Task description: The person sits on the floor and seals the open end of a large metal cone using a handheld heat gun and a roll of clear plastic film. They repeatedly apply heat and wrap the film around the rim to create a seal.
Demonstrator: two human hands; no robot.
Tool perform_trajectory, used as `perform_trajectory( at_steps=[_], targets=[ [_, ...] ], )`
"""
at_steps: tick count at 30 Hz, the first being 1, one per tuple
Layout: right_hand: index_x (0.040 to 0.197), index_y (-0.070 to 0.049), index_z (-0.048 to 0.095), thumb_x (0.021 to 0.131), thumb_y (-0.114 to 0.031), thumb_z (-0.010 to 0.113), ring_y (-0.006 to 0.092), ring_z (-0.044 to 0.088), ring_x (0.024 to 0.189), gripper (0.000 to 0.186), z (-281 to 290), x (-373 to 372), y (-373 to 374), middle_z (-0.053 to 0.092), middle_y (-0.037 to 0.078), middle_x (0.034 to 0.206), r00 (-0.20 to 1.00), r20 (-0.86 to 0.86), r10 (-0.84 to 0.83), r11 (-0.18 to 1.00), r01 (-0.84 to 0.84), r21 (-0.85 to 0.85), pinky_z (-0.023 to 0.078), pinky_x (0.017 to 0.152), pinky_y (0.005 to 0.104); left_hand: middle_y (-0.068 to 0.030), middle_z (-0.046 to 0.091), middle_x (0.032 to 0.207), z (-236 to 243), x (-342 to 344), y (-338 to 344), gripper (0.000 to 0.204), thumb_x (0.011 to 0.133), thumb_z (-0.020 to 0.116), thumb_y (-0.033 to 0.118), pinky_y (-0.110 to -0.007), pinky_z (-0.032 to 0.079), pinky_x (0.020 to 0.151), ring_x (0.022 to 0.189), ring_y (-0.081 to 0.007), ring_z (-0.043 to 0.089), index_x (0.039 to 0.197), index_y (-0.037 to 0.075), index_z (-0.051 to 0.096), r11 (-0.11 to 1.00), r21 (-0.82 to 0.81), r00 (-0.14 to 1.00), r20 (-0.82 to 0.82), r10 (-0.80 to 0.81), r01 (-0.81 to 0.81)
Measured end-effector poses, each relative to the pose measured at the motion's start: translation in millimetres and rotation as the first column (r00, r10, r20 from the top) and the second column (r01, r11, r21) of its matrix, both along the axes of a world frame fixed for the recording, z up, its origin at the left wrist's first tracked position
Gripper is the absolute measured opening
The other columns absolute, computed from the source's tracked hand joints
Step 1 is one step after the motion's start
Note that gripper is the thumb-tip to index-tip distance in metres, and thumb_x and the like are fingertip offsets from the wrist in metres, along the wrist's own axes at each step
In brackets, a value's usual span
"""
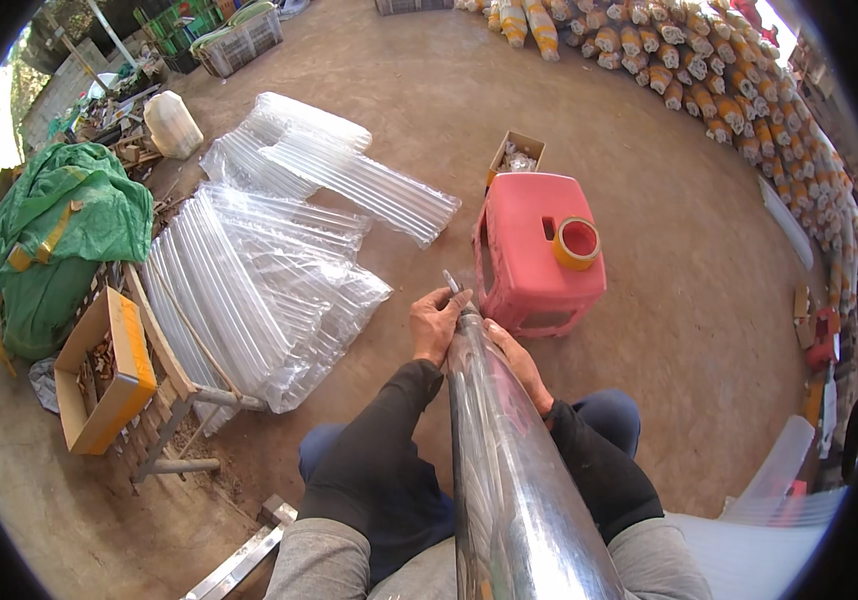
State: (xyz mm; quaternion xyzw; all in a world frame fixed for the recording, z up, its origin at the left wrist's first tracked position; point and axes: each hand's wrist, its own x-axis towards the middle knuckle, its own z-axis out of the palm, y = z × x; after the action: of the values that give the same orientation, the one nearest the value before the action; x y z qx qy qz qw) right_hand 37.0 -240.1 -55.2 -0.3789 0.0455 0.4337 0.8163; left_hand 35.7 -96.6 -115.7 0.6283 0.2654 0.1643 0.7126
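Observation:
A long shiny metal tube (524, 500), which looks wrapped in clear film, runs from the lower edge up between my forearms, its far end by my hands. My left hand (434, 326) is closed at that end, its fingertips pinching a thin grey metal rod (451, 281) that sticks out beyond the tube. Along the tube's right side lies my right hand (519, 362), curled against it and gripping it; some of its fingers are hidden. Just past the hands stands a red plastic stool (532, 215), with a roll of yellow tape (577, 244) on its top.
Clear inflated plastic sleeves (249, 290) cover the floor at left, near a cardboard box (99, 375) on a wooden rack (174, 400) and a green sack (69, 215). Behind the stool sits a small open box (516, 157). Wrapped tubes (709, 75) are stacked far right.

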Motion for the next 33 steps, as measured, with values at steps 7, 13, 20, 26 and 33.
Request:
perform_trajectory(
  at_steps=[7,13,20,26,33],
  targets=[
    [0.120,-0.008,0.051,0.100,-0.028,0.040,0.0138,0.060,0.085,0.031,-2.5,0.8,-0.2,0.060,0.005,0.099,1.000,0.013,0.006,1.000,-0.006,-0.016,0.050,0.077,0.0276,0.0021,0.060,0.067,-2.2,1.1,-0.2,0.023,0.082,0.076,0.019,-0.022,0.039,0.051,0.057,-0.0046,0.048,0.087,-0.003,0.070,0.998,-0.053,0.999,0.030,0.019,-0.017],
    [0.123,-0.006,0.049,0.100,-0.028,0.040,0.0154,0.060,0.086,0.033,7.1,-0.8,0.1,0.060,0.007,0.100,1.000,0.013,0.003,0.999,-0.002,-0.036,0.050,0.079,0.0285,0.0026,0.059,0.067,-1.6,1.1,-0.4,0.023,0.082,0.076,0.019,-0.022,0.039,0.050,0.057,-0.0046,0.048,0.087,-0.002,0.070,0.999,-0.054,0.999,0.036,0.008,-0.006],
    [0.122,-0.006,0.049,0.100,-0.028,0.040,0.0151,0.060,0.086,0.033,7.2,-1.2,-0.5,0.060,0.007,0.099,0.999,0.033,-0.005,0.999,0.007,-0.036,0.050,0.080,0.0282,0.0031,0.059,0.066,1.1,0.6,-0.6,0.023,0.083,0.075,0.020,-0.022,0.038,0.050,0.057,-0.0043,0.047,0.087,-0.002,0.070,0.999,-0.044,0.999,0.039,-0.003,0.004],
    [0.120,-0.007,0.051,0.100,-0.028,0.040,0.0139,0.059,0.086,0.031,-1.5,0.9,-0.2,0.060,0.005,0.098,0.999,0.041,0.002,1.000,-0.002,-0.007,0.049,0.079,0.0273,0.0033,0.058,0.066,-4.8,1.4,0.7,0.021,0.083,0.074,0.018,-0.022,0.038,0.050,0.057,-0.0041,0.047,0.087,-0.002,0.070,0.998,-0.060,0.999,0.045,0.000,0.002],
    [0.114,-0.009,0.053,0.100,-0.029,0.041,0.0132,0.059,0.082,0.027,-1.1,3.8,-1.2,0.060,0.004,0.093,1.000,0.008,0.010,1.000,-0.010,0.004,0.049,0.076,0.0272,0.0031,0.059,0.066,-1.2,3.1,-0.8,0.020,0.083,0.074,0.018,-0.021,0.038,0.051,0.057,-0.0039,0.047,0.087,-0.002,0.069,0.999,-0.051,0.999,0.040,0.004,-0.002]
  ],
)
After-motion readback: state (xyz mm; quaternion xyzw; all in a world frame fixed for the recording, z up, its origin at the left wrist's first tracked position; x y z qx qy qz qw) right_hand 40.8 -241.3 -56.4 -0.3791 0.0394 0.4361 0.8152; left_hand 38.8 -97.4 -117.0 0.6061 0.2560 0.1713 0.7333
